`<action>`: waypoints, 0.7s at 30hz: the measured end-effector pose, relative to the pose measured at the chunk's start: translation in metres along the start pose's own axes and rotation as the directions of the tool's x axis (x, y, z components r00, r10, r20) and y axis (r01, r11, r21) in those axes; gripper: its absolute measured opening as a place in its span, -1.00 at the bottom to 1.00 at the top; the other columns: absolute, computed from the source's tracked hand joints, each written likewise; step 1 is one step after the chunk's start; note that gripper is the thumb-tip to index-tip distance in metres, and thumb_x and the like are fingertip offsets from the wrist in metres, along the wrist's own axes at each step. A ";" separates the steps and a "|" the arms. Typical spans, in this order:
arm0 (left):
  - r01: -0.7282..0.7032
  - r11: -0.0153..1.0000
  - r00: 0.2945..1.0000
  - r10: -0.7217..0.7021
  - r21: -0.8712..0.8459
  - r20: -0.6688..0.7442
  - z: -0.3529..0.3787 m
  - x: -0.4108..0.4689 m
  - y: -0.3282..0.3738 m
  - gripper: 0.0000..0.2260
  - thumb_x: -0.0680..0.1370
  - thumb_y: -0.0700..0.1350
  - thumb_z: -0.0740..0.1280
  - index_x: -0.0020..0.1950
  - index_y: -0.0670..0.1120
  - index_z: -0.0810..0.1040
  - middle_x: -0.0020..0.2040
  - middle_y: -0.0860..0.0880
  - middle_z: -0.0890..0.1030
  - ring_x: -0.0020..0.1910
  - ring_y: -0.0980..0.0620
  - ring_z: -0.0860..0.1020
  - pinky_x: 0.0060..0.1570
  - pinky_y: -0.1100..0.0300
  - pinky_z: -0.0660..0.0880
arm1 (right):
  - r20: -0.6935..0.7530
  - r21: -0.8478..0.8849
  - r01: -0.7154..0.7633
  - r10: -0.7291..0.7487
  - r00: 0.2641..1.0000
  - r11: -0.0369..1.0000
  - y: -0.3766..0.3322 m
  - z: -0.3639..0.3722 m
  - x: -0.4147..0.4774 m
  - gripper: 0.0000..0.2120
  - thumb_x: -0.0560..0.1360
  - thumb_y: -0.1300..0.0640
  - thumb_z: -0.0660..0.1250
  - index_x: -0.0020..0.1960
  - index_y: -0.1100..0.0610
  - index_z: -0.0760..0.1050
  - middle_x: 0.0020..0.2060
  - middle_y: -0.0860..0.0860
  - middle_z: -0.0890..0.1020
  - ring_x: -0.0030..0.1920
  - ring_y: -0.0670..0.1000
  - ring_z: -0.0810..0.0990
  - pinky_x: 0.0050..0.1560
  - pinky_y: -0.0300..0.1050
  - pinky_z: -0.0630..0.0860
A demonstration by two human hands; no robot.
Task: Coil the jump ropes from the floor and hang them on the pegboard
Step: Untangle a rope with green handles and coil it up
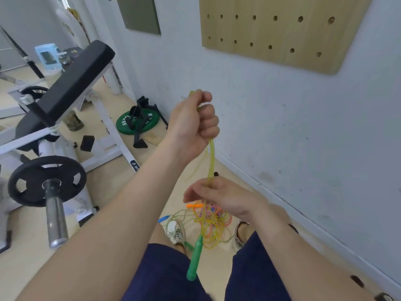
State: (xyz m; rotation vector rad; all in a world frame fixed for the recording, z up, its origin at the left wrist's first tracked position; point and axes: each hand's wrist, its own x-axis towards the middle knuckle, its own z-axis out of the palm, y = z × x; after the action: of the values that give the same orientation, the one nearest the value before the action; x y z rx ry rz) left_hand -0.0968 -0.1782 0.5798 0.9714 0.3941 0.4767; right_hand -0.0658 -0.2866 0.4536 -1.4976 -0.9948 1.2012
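One black weight plate, one padded bench, one green plate on the floor. Two hands: left hand, raised, fisted round strands of one yellow jump rope; right hand, lower, pinching those strands, one green handle dangling beneath. One tangled rope pile on the floor below the hands; one wooden pegboard on the wall, fourteen holes showing

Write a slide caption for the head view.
Left hand grips the yellow rope high, right hand holds it lower; a green handle hangs below, a tangle lies on the floor.
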 end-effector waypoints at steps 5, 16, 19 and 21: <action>-0.162 0.984 0.985 0.157 -0.073 -0.065 0.006 0.008 0.037 -0.75 0.64 -0.12 0.06 -0.24 -0.05 0.31 -0.44 0.06 0.09 -0.49 0.10 0.00 -0.55 0.27 -0.03 | 0.000 -0.212 -0.119 0.122 0.993 0.970 0.040 0.004 -0.004 -0.63 0.67 0.00 0.10 -0.17 0.10 0.57 -0.18 0.05 0.70 -0.01 0.00 0.65 0.24 -0.04 0.46; 0.017 0.965 0.992 -0.048 0.261 0.114 -0.074 0.010 -0.039 -0.60 0.33 -0.16 0.30 0.18 -0.13 0.49 0.03 -0.10 0.63 0.03 -0.04 0.59 -0.04 0.10 0.45 | -0.312 0.692 0.158 0.095 0.945 0.705 -0.014 -0.023 -0.016 -0.55 0.62 -0.08 0.12 -0.40 0.06 0.23 -0.62 -0.06 0.16 -0.65 -0.11 0.12 -0.58 -0.31 0.22; 0.262 0.907 0.856 -0.376 0.329 0.355 -0.108 -0.021 -0.113 -0.31 0.24 -0.21 0.29 0.40 -0.19 0.37 0.37 -0.15 0.47 0.33 -0.04 0.45 0.12 0.12 0.43 | -0.206 0.856 0.214 -0.070 0.976 0.471 -0.056 -0.040 -0.017 -0.59 0.55 -0.08 0.14 -0.43 0.06 0.26 -0.65 -0.10 0.17 -0.66 -0.18 0.07 -0.68 -0.42 0.13; 0.314 0.809 0.785 -0.515 0.496 0.343 -0.113 -0.039 -0.149 -0.36 0.29 -0.31 0.24 0.40 -0.14 0.41 0.39 -0.08 0.47 0.38 0.04 0.41 0.19 0.18 0.39 | -0.159 0.883 0.216 -0.167 0.973 0.417 -0.076 -0.047 -0.019 -0.62 0.53 -0.06 0.14 -0.41 0.08 0.30 -0.64 -0.11 0.15 -0.62 -0.16 0.02 -0.71 -0.41 0.14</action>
State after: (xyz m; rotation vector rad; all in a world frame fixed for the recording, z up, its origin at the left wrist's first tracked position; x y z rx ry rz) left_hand -0.1572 -0.1927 0.3992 1.3271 0.2667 -0.2817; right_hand -0.0256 -0.2954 0.5348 -0.4989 -0.3050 1.2066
